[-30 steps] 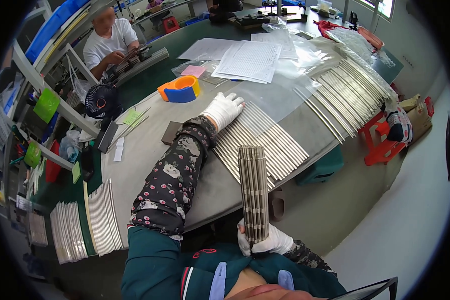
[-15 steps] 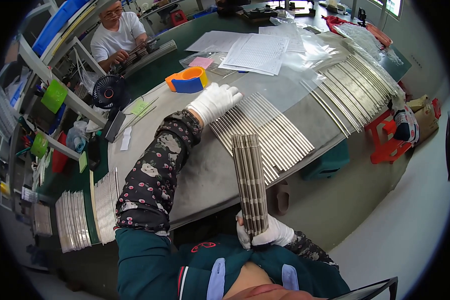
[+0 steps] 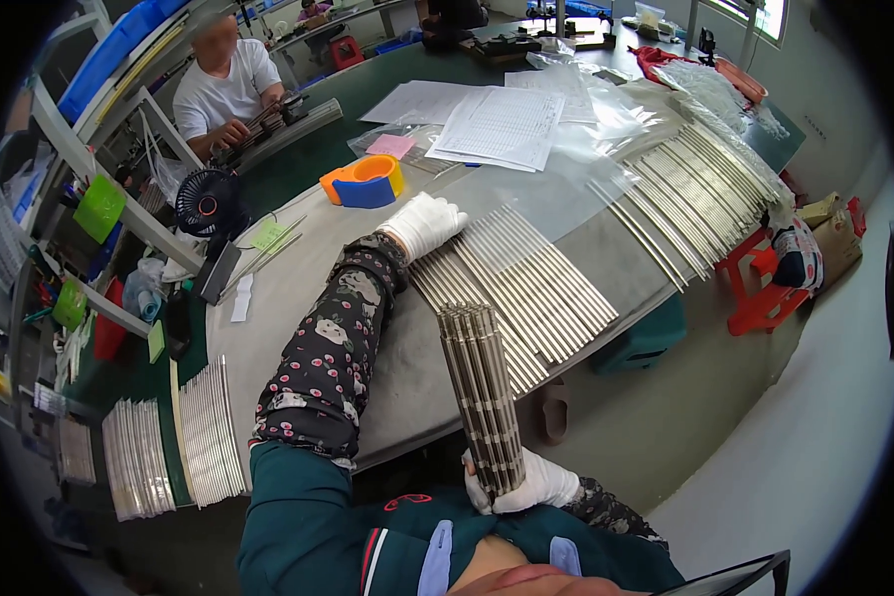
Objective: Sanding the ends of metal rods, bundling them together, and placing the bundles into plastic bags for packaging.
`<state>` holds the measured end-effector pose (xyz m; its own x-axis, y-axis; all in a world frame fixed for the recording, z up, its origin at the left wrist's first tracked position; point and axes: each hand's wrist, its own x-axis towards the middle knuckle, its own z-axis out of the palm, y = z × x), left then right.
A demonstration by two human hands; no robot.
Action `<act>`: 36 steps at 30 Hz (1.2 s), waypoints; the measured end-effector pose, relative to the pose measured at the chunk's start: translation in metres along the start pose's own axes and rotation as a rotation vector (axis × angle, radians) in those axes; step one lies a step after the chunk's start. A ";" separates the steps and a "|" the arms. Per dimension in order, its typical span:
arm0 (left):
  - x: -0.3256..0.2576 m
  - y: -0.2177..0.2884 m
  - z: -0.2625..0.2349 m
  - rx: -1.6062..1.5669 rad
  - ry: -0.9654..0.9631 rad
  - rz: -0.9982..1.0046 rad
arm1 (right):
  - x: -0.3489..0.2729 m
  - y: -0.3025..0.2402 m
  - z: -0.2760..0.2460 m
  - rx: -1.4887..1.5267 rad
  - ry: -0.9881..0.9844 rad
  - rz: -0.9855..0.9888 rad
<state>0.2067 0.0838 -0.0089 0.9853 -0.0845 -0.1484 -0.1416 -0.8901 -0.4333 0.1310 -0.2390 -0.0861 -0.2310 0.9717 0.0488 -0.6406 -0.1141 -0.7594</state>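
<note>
The right hand [image 3: 528, 485] grips a bundle of metal rods [image 3: 482, 392] off the bench [image 3: 308, 288] edge; the left hand [image 3: 424, 223] lies flat, open, on a row of rods [image 3: 526, 288].

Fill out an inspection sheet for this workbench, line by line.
Surface: grey table, mostly covered.
Job's things: bundle of metal rods; flat row of rods on the table.
Clutter: papers, orange-blue tape dispenser, plastic bags, small black fan.
Hands: left hand, gloved, rests on the row; right hand, gloved, grips the bundle's lower end.
Cables: nothing seen.
Surroundings: another person seated across; red stool.
</note>
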 end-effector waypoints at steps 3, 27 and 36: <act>-0.001 -0.010 0.019 0.044 0.217 -0.017 | 0.002 0.002 0.001 0.004 0.003 -0.008; -0.215 -0.048 -0.133 -0.726 0.863 -0.464 | 0.018 -0.012 0.040 0.098 0.056 0.079; -0.300 -0.008 -0.125 0.119 1.148 -0.908 | 0.037 0.009 0.039 0.096 -0.092 0.222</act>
<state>-0.0754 0.0603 0.1504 0.2637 0.1188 0.9573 0.6038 -0.7942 -0.0678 0.0884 -0.2121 -0.0660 -0.4369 0.8981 -0.0501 -0.6319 -0.3461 -0.6935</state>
